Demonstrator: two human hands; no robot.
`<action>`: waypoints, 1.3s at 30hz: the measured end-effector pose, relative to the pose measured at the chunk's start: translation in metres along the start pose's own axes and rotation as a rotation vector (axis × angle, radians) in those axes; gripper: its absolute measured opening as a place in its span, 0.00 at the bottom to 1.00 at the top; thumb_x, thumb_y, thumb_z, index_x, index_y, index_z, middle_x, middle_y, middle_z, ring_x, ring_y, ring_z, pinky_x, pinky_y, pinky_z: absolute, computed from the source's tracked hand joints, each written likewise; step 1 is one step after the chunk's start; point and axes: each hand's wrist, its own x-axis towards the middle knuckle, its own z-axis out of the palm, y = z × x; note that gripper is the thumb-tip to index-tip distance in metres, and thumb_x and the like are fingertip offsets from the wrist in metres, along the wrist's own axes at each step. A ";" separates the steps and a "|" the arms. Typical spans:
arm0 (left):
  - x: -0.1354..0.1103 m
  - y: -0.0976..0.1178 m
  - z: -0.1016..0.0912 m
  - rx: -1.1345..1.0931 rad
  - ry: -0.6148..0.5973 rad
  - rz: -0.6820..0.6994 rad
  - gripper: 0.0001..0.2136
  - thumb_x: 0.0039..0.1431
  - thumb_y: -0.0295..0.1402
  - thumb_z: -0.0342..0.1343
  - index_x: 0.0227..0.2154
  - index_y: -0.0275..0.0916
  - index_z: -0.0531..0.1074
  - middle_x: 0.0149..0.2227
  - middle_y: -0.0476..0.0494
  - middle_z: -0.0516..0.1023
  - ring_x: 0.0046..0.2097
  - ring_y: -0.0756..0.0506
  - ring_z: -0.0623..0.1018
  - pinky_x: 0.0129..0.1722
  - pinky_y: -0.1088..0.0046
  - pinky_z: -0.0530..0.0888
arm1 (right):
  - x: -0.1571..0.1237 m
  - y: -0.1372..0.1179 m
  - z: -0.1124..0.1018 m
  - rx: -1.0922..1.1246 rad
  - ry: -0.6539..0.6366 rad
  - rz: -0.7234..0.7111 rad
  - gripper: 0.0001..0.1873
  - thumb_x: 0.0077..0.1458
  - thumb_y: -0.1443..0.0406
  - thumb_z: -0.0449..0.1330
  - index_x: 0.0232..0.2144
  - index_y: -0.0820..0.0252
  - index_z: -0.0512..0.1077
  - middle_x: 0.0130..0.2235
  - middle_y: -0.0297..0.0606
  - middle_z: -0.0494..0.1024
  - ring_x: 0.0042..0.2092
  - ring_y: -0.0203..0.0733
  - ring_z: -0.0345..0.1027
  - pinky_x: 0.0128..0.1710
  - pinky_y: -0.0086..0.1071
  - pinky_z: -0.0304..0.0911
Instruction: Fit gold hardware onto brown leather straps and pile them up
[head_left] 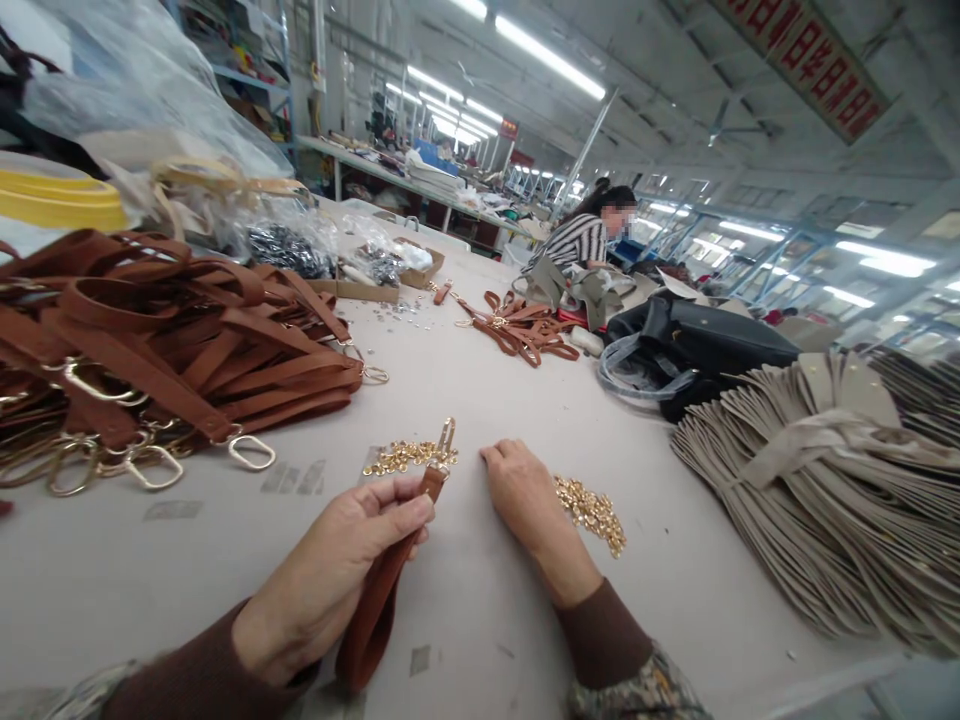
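A brown strap (373, 622) is pinched between the thumb and fingers of my left hand (341, 540). It hangs in a loop below the hand, and a gold snap hook (447, 437) points up from its top end. My right hand (525, 492) is at the table to the right of the hook, fingers bent and drawn together. Whatever is at its fingertips, if anything, is too small or hidden to make out. Small gold rivet pieces lie in a heap (592, 512) beside my right wrist, and another heap (405, 457) sits behind the hook.
Brown straps with gold hooks form a big pile (225, 350) at left. More straps (517, 325) lie farther back. A black bag (697, 345) and stacked grey-beige pieces (817, 480) stand at right. A person in a striped top (574, 243) works at the table's far side.
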 end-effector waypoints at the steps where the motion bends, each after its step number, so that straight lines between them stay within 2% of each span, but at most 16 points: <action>1: 0.000 -0.001 0.000 0.015 0.012 0.002 0.10 0.49 0.33 0.66 0.32 0.36 0.73 0.24 0.53 0.70 0.26 0.55 0.66 0.27 0.83 0.65 | 0.000 0.002 0.001 -0.009 0.002 0.027 0.12 0.59 0.75 0.54 0.40 0.61 0.74 0.38 0.44 0.76 0.42 0.45 0.66 0.41 0.33 0.62; 4: 0.000 -0.003 0.001 0.075 0.029 -0.008 0.11 0.49 0.33 0.65 0.34 0.35 0.73 0.25 0.53 0.70 0.27 0.54 0.67 0.28 0.82 0.64 | -0.003 0.009 0.005 -0.017 0.013 0.096 0.11 0.59 0.74 0.53 0.37 0.61 0.74 0.35 0.44 0.76 0.40 0.46 0.68 0.38 0.34 0.61; 9: -0.003 -0.006 0.004 0.163 -0.074 -0.068 0.12 0.51 0.34 0.62 0.36 0.34 0.73 0.27 0.52 0.70 0.27 0.54 0.65 0.28 0.79 0.61 | -0.016 0.020 0.003 0.017 0.065 0.137 0.10 0.60 0.73 0.53 0.39 0.61 0.74 0.35 0.42 0.77 0.38 0.43 0.71 0.38 0.32 0.62; 12: -0.005 -0.006 0.007 0.214 -0.074 -0.085 0.11 0.50 0.35 0.61 0.33 0.34 0.71 0.24 0.55 0.67 0.25 0.54 0.62 0.26 0.79 0.58 | -0.037 0.019 -0.002 0.033 0.104 0.112 0.12 0.62 0.72 0.52 0.43 0.60 0.73 0.39 0.40 0.78 0.39 0.40 0.72 0.40 0.30 0.62; 18: -0.005 -0.007 0.008 0.252 -0.071 -0.094 0.12 0.48 0.38 0.61 0.31 0.35 0.69 0.23 0.55 0.67 0.24 0.53 0.62 0.25 0.79 0.58 | -0.084 0.008 0.000 0.028 0.118 0.009 0.16 0.59 0.74 0.55 0.49 0.62 0.72 0.40 0.43 0.79 0.41 0.48 0.70 0.44 0.40 0.62; 21: -0.005 -0.010 0.007 0.249 -0.083 -0.107 0.12 0.47 0.37 0.62 0.31 0.35 0.70 0.24 0.53 0.68 0.25 0.53 0.64 0.26 0.78 0.59 | -0.094 0.010 0.001 0.175 0.149 0.071 0.17 0.61 0.73 0.53 0.51 0.64 0.70 0.43 0.44 0.79 0.45 0.47 0.70 0.47 0.39 0.62; 25: -0.004 -0.015 0.007 0.265 -0.091 -0.117 0.11 0.46 0.37 0.62 0.29 0.35 0.70 0.23 0.54 0.68 0.25 0.53 0.64 0.26 0.78 0.59 | -0.091 0.018 -0.004 0.352 0.114 0.243 0.12 0.62 0.70 0.55 0.45 0.61 0.75 0.41 0.42 0.79 0.43 0.43 0.72 0.45 0.34 0.63; 32: -0.004 -0.014 0.007 0.298 -0.113 -0.100 0.12 0.47 0.38 0.61 0.30 0.35 0.70 0.24 0.53 0.69 0.25 0.52 0.64 0.27 0.78 0.58 | -0.078 0.012 -0.013 0.389 0.034 0.263 0.09 0.60 0.69 0.58 0.37 0.56 0.79 0.34 0.37 0.78 0.38 0.41 0.73 0.41 0.30 0.62; 36: 0.004 -0.030 0.002 0.246 -0.150 -0.106 0.15 0.42 0.42 0.63 0.27 0.35 0.70 0.21 0.54 0.66 0.23 0.52 0.62 0.25 0.77 0.55 | -0.072 0.008 -0.020 0.405 0.023 0.291 0.10 0.55 0.72 0.60 0.32 0.55 0.80 0.32 0.34 0.80 0.37 0.38 0.74 0.38 0.27 0.62; 39: 0.017 -0.048 -0.001 0.179 -0.129 -0.083 0.18 0.39 0.44 0.64 0.26 0.36 0.70 0.18 0.55 0.63 0.22 0.53 0.58 0.23 0.77 0.50 | -0.066 0.010 -0.025 0.503 -0.038 0.411 0.10 0.52 0.72 0.59 0.29 0.55 0.80 0.31 0.34 0.82 0.37 0.40 0.75 0.36 0.28 0.60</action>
